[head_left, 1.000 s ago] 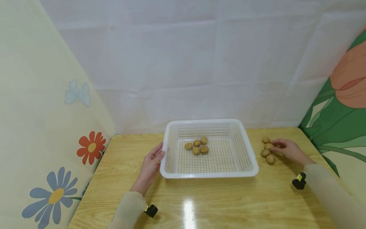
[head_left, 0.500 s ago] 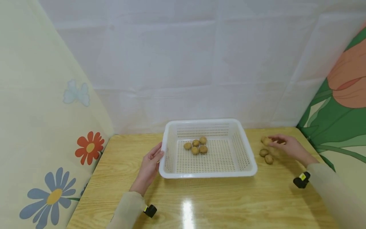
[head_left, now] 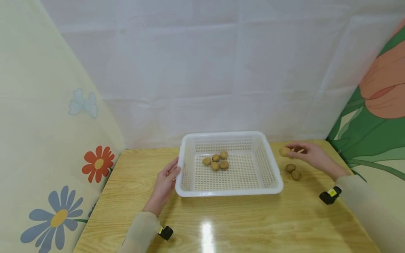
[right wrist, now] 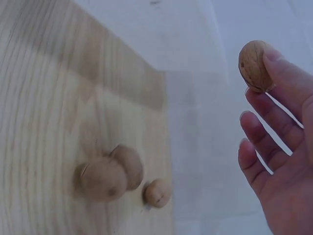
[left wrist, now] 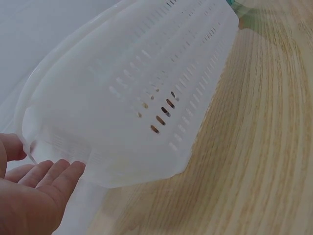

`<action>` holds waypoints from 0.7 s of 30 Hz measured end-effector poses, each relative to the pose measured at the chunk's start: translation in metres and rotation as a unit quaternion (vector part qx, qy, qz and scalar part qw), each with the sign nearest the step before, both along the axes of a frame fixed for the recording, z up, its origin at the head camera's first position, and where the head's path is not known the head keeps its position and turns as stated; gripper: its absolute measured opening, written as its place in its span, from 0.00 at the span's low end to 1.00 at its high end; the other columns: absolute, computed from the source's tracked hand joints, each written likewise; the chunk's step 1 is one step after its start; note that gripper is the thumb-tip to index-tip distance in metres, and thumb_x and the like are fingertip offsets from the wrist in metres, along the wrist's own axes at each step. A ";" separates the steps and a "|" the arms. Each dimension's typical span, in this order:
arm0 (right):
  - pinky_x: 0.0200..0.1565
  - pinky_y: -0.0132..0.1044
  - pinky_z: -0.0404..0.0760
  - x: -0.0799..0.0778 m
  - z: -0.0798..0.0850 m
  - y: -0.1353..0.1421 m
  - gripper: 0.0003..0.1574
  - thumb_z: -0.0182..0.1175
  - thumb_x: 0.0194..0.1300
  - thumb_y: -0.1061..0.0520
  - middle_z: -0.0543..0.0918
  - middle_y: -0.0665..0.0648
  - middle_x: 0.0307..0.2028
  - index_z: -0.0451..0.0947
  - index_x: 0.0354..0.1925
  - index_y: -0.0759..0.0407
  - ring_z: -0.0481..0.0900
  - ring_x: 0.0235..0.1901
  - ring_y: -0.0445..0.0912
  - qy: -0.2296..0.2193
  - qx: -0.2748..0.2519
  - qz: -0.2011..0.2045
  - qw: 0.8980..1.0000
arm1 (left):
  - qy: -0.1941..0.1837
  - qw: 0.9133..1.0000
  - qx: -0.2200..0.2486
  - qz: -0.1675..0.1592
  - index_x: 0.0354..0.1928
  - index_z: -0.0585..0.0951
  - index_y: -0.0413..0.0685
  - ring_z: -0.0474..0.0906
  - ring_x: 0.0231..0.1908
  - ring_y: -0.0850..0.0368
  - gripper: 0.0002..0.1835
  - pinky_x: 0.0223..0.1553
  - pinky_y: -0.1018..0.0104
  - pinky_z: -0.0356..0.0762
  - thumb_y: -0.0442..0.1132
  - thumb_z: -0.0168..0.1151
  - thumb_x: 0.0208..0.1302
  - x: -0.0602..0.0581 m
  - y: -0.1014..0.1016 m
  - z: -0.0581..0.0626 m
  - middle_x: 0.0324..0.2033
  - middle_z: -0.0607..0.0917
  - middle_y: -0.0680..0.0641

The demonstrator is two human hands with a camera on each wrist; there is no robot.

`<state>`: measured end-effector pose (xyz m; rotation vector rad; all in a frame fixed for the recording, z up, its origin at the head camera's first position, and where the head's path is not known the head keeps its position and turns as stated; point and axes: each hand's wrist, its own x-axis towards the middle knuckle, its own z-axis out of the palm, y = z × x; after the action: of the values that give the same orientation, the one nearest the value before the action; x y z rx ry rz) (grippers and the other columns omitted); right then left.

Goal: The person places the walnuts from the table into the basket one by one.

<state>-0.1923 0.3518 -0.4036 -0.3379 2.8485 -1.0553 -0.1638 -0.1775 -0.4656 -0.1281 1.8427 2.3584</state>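
Well, I have my right grip (head_left: 309, 155) pinching a walnut (right wrist: 253, 67) over the glossy, wood-grained worktop (head_left: 253, 221), beside the white basket (head_left: 229, 193) my left grip (head_left: 164, 181) holds; flowered panels (head_left: 38, 154) flank a white backdrop (head_left: 177, 70)

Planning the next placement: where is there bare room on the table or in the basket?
Bare: the table in front of the basket; the table left of the left hand; and the basket's floor right of its five walnuts. Crowded: right of the basket, where three loose walnuts lie near the right hand.
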 end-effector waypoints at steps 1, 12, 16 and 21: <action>0.47 0.44 0.82 -0.001 0.003 -0.004 0.32 0.61 0.76 0.42 0.83 0.62 0.54 0.77 0.68 0.59 0.79 0.49 0.54 -0.001 -0.001 0.003 1.000 | -0.001 1.000 0.001 0.001 0.80 0.61 0.41 0.80 0.58 0.69 0.29 0.60 0.67 0.81 0.34 0.51 0.82 0.000 0.000 0.000 0.76 0.67 0.39; 0.38 0.42 0.82 -0.019 0.030 -0.056 0.28 0.65 0.73 0.41 0.83 0.58 0.50 0.80 0.64 0.52 0.79 0.43 0.51 -0.020 -0.036 0.051 0.998 | -0.002 1.000 -0.002 -0.003 0.80 0.61 0.42 0.80 0.58 0.70 0.29 0.61 0.66 0.80 0.34 0.51 0.82 0.000 -0.002 0.001 0.77 0.66 0.41; 0.47 0.43 0.80 -0.029 0.034 -0.076 0.27 0.66 0.73 0.45 0.85 0.55 0.50 0.81 0.64 0.54 0.79 0.46 0.49 0.004 -0.027 0.083 0.996 | -0.001 1.000 -0.003 -0.002 0.80 0.61 0.41 0.80 0.58 0.69 0.29 0.60 0.66 0.81 0.34 0.51 0.82 0.000 -0.001 0.002 0.77 0.66 0.40; 0.48 0.43 0.79 -0.041 0.033 -0.100 0.27 0.66 0.73 0.46 0.86 0.53 0.46 0.81 0.65 0.55 0.80 0.44 0.48 0.012 -0.016 0.106 0.994 | -0.002 1.000 -0.002 0.000 0.79 0.62 0.41 0.81 0.57 0.68 0.28 0.59 0.66 0.81 0.34 0.51 0.82 0.001 0.000 0.002 0.76 0.67 0.40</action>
<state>-0.2333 0.2517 -0.3708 -0.6434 2.7428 -1.0613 -0.1624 -0.1772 -0.4636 -0.1337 1.8448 2.3542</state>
